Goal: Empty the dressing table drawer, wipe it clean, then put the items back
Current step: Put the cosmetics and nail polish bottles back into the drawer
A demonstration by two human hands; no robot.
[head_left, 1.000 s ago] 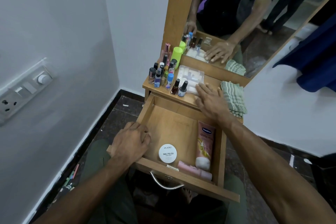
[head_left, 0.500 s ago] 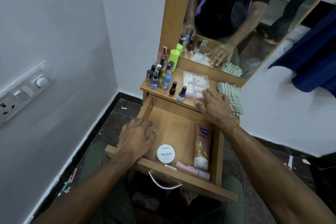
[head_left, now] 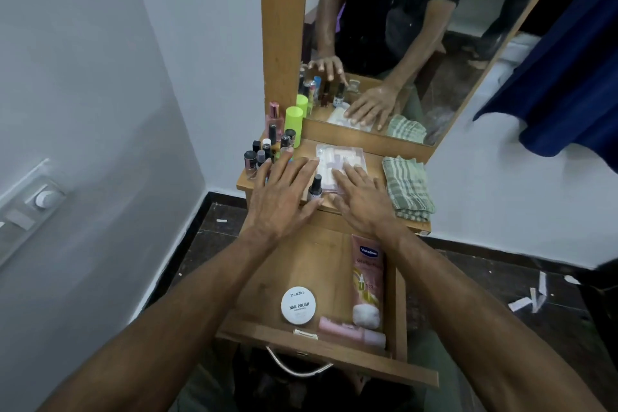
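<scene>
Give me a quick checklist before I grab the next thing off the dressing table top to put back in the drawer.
1. Drawer pulled open: ok.
2. Free floor space in the drawer: ok, the left and middle are bare.
3. Items already back: ok, round nail polish tin, Vaseline tube and a pink tube lie inside.
4. Both hands free: ok, left hand and right hand are spread flat, holding nothing.
5. Knock risk: not ok, a small nail polish bottle stands between the hands.
6. Drawer wiped clean: cannot tell; the folded cloth lies on top.
</scene>
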